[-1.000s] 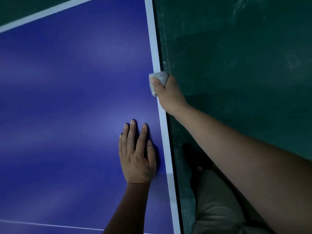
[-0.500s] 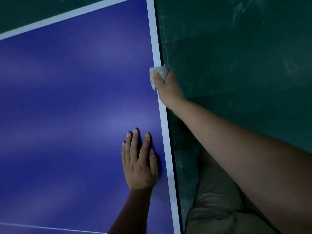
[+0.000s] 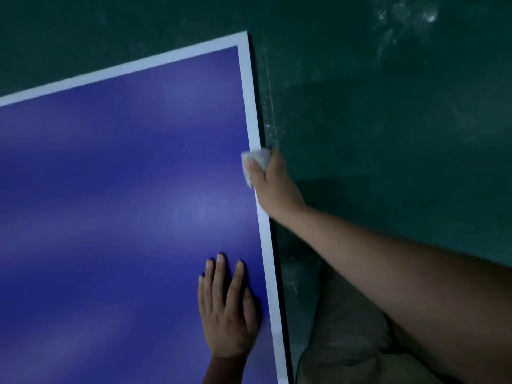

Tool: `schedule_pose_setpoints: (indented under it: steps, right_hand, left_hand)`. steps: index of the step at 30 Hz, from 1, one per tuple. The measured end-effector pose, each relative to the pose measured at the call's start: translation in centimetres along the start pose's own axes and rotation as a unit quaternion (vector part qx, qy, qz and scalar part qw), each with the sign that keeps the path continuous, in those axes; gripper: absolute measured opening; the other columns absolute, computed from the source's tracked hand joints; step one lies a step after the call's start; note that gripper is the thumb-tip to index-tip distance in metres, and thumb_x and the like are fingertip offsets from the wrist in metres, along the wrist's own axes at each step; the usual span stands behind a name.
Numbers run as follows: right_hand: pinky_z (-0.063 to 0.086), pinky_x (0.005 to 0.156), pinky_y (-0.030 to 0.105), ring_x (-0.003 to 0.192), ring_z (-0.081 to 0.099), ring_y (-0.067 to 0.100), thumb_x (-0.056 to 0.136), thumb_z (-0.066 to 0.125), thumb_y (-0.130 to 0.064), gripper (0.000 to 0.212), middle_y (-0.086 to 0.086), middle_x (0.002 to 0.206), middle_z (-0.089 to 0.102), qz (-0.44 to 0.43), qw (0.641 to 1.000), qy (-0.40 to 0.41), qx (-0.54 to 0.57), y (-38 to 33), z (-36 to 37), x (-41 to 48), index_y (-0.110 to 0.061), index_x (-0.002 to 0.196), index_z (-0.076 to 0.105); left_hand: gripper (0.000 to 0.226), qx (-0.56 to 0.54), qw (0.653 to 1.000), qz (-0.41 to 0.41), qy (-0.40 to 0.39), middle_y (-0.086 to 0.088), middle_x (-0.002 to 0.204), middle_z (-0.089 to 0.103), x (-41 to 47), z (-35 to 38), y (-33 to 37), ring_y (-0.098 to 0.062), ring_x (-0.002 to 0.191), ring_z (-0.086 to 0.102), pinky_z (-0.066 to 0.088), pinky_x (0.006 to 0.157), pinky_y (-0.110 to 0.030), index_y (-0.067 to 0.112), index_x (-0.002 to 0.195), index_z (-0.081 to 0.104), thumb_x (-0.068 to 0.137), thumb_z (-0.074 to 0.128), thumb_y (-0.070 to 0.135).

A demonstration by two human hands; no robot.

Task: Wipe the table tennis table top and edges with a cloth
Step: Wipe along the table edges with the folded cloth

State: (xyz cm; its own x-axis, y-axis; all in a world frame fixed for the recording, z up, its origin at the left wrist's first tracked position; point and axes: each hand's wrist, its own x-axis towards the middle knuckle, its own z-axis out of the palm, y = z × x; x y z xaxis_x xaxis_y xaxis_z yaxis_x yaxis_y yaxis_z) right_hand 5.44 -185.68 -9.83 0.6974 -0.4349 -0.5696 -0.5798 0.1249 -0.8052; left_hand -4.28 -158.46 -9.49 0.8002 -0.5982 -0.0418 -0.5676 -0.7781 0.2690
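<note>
A small pale cloth [image 3: 257, 159], bunched into a wad, sits on the right side edge of the table tennis table [image 3: 110, 195], lying across the white sideline [image 3: 250, 101] where the top meets its dark side face. The right hand [image 3: 275, 188] grips it: the thumb lies along the top of the wad and presses it onto the line, while the other fingers curl down over the table's edge and are hidden behind the hand, so how much of the cloth wraps down the side cannot be told. The right forearm runs back from there to the lower right, off the table and above the floor. Nearer the person on the same side, the left hand [image 3: 227, 314] rests palm down on the blue playing surface with its fingers straight and slightly spread, holding nothing; its thumb side lies just beside the white sideline without crossing it. It is well apart from the cloth. At the far end the sideline meets the white end line at the table's corner [image 3: 245, 38], and soft bands of light lie across the blue top. Round the table spreads a dark green floor [image 3: 388, 128] marked with pale scuffs and specks, thickest along the table's edge. A leg in pale fabric [image 3: 346, 345] shows at the bottom right, under the right forearm.
</note>
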Motion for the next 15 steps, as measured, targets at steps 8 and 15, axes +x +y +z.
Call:
schedule_pose_setpoints:
  steps: [8, 15]
  right_hand:
    - [0.042, 0.090, 0.028, 0.121, 0.060, 0.026, 0.112, 0.052, -0.040, 0.055, 0.014, 0.143, 0.056, -0.004, 0.998, 0.051, 0.023, -2.6, -0.8, 4.0, -0.007, 0.154, 0.039]
    - [0.049, 0.108, 0.047, 0.117, 0.061, 0.025, 0.107, 0.047, -0.053, 0.071, 0.013, 0.132, 0.061, 0.035, 0.997, 0.029, 0.060, -0.6, 0.3, 0.6, -0.006, 0.158, 0.034]
  left_hand:
    - [0.048, -0.103, 0.988, -0.068, 0.095, -0.014, 0.174, 0.035, 13.5, -0.8, 2.9, -0.033, 0.163, 0.030, 0.026, 0.131, -0.061, 0.011, 0.157, 0.052, 0.110, 0.054, 0.022]
    - [0.057, -0.099, 0.963, -0.210, 0.135, -0.011, 0.178, 0.025, 35.3, 0.1, 4.6, -0.030, 0.167, 0.017, 0.009, 0.136, -0.048, 0.011, 0.163, 0.044, 0.110, 0.051, 0.032]
